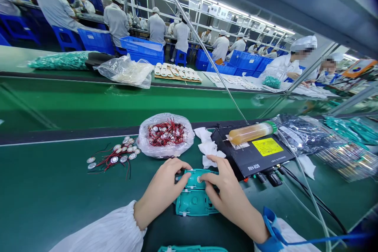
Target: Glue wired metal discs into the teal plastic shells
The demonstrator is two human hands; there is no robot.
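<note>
The left hand (161,193) and right hand (230,195) clamp a teal plastic housing (195,201) from either side, near the green bench's (50,197) front edge. Just beyond the right hand sits a black box (251,157) marked "RH-928", with a yellow label and an amber-filled syringe (251,132) on top.

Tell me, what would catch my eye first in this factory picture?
Your eye would likely go first to the left hand and right hand on a teal plastic casing at bottom centre. Just above sits a clear bag of red-wired metal discs, with an amber-filled syringe barrel on a black RH-928 unit to its right.
</note>
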